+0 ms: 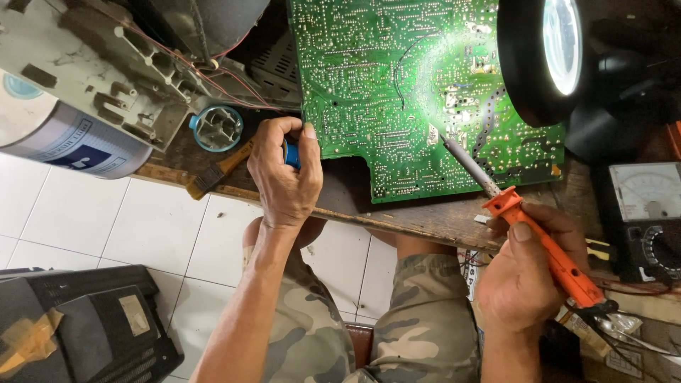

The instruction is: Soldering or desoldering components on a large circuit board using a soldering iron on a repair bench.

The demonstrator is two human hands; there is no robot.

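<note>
Your right hand (521, 284) is wrapped around the orange handle of a soldering iron (546, 252), thumb along the top to steady it, so its metal tip reaches up and left onto the green circuit board (397, 92) under the bright lamp (557, 50). Your left hand (284, 177) is curled shut around a small blue tool (291, 154) at the board's lower left edge, ready beside the joint. A brush (213, 174) lies just left of that hand on the wooden bench (425, 216); a meter (645, 213) sits right of the iron.
</note>
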